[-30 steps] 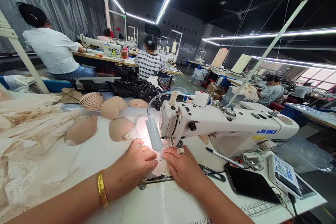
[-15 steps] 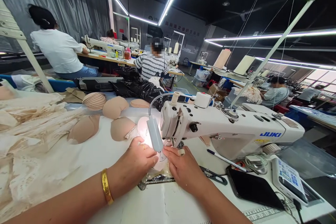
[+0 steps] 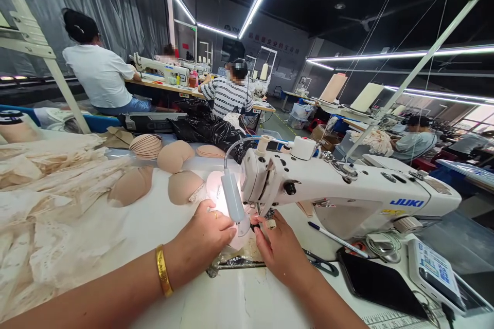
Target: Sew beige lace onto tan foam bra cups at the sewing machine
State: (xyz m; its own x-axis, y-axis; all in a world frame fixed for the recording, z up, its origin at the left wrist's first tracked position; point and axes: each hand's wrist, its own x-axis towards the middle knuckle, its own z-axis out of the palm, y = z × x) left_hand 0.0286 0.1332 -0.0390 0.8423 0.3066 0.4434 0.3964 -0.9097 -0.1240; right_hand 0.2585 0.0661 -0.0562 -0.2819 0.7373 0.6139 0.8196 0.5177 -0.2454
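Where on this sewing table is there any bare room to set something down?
One bare white patch lies between the lace fabric and the left hand, below the foam cups. Another strip runs along the near edge between the forearms. Right of the right hand it is crowded: scissors, pen, phone.

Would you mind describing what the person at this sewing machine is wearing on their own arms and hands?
Both forearms are bare, with no sleeves in view. The left wrist carries a broad gold bangle, and the left hand has a thin gold ring on one finger. The right hand shows no jewellery.
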